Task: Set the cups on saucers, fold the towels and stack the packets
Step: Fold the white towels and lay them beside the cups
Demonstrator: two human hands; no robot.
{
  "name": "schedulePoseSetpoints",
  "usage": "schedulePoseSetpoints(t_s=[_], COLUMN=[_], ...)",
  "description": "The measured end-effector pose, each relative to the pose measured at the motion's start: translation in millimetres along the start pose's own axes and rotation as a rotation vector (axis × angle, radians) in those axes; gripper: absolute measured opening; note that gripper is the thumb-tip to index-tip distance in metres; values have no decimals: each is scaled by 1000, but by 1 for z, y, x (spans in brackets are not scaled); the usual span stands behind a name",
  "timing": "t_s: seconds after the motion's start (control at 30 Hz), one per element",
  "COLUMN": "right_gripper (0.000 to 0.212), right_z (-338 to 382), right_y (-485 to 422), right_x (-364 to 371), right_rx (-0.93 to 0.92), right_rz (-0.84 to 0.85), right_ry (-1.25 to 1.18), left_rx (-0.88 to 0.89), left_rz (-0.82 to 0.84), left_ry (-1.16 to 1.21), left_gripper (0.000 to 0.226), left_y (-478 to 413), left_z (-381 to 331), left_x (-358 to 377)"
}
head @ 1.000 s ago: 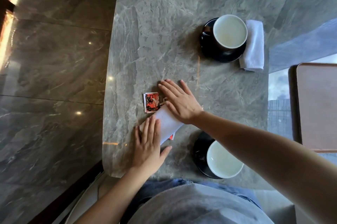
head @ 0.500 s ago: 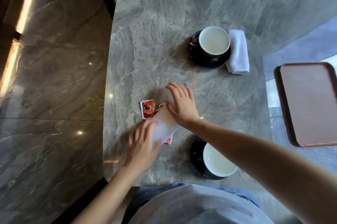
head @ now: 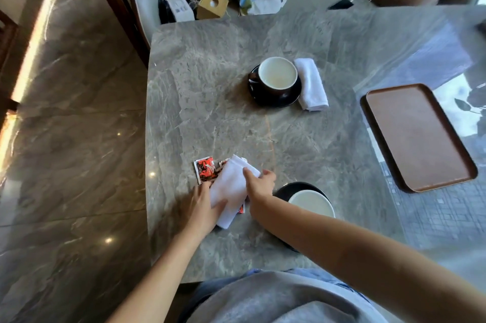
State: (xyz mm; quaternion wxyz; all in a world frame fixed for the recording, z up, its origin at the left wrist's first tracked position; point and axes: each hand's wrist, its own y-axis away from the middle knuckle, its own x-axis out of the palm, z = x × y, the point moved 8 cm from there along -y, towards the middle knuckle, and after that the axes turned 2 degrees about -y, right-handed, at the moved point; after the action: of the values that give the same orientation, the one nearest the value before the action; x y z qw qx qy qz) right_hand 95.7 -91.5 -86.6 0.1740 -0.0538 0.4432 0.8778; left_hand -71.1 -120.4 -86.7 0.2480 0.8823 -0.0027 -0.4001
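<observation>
Packets mostly under the towel; near cup partly behind the right forearm.

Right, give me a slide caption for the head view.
Left hand and right hand grip a white towel over red packets; near cup and far cup sit on saucers.
</observation>
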Motion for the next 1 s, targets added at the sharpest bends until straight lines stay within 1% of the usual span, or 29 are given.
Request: schedulePoseSetpoints(t_s=[0.07, 0.13, 0.2, 0.27, 0.37, 0.43, 0.47, 0.53, 0.6, 0.63, 0.67, 0.77, 0.8, 0.93, 1.0], right_gripper=[63, 57, 39, 20, 16, 14, 14, 14, 9, 8, 12, 17, 22, 16, 14], right_z=[-9, -11, -6, 5, 23, 36, 44, 60, 78, 88, 98, 125, 131, 147, 148], right_y=[2, 4, 6, 11, 22, 28, 31, 35, 38, 39, 40, 33, 26, -8, -24], right_x=[4, 6, 8, 10, 14, 12, 10, 3, -8, -15, -23, -58, -72, -138, -166], right_rx=[36, 23, -46, -143, -251, -310, -331, -343, -328, -325, -337, -371, -375, -360, -372], right_rz=[43, 58, 96, 168, 312, 399, 442, 524, 586, 612, 639, 681, 678, 612, 610], right_ry=[-68, -74, -53, -37, -18, 24, 38, 42, 56, 64, 67, 5, -8, -53, -33], left_rx=[32, 58, 72, 65, 35, 28, 18, 7, 50, 87, 106, 93, 85, 10, -45], left_rz=[-11, -35, -54, -69, -134, -137, -93, 45, 192, 257, 303, 348, 353, 384, 375], left_ry=[-15, -1, 16, 26, 101, 244, 374, 664, 828, 857, 858, 870, 904, 1033, 1039], left_gripper=[45, 44, 43, 44, 50, 59, 63, 66, 61, 56, 49, 25, 21, 29, 20], left_y=[2, 5, 7, 9, 12, 14, 16, 24, 37, 44, 50, 64, 67, 75, 78], left_z=[-1, -2, 0, 3, 5, 1, -4, -23, -52, -70, -87, -135, -151, -200, -216], left_x=[0, -1, -3, -6, -18, -25, -27, -27, -26, -24, -21, -1, 8, 55, 82])
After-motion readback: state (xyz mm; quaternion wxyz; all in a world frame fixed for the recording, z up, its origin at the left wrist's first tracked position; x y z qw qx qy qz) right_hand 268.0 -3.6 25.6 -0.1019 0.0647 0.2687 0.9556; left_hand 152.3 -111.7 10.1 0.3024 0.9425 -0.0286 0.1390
